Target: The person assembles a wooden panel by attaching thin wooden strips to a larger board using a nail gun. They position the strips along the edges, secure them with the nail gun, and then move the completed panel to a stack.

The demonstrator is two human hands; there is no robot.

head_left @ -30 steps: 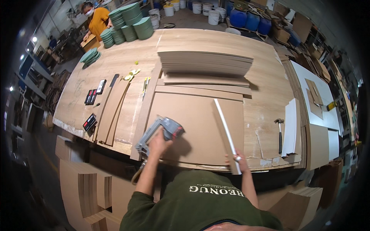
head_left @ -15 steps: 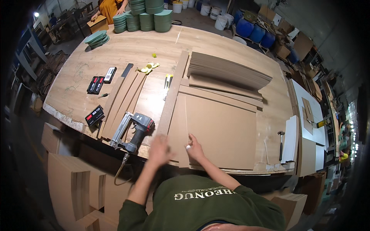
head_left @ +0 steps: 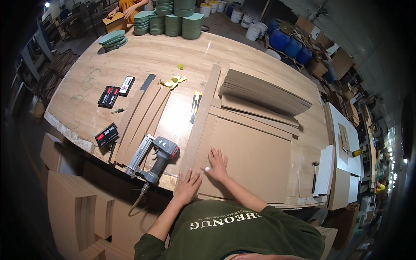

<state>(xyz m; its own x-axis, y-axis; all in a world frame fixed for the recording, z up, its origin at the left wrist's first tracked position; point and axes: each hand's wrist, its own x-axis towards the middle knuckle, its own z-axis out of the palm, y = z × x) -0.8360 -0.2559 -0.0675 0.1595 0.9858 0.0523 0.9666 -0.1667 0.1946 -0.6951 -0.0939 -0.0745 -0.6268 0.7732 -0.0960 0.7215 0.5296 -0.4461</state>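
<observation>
At the near edge of the desk (head_left: pixel 169 56), a brown panel (head_left: pixel 255 160) lies flat, with a long brown board (head_left: pixel 200 123) along its left side. The left hand (head_left: pixel 188 187) holds nothing; it rests palm down, fingers spread, at the board's near end. The right hand (head_left: pixel 218 164), likewise free, has its fingers laid out on the panel's left part, though whether its palm touches is hard to make out. A nail gun (head_left: pixel 161 159) sits left of the left hand, by the near edge. Stacked brown boards (head_left: pixel 264 91) sit toward the far edge. A hammer (head_left: pixel 314 177) lies by the near right corner.
</observation>
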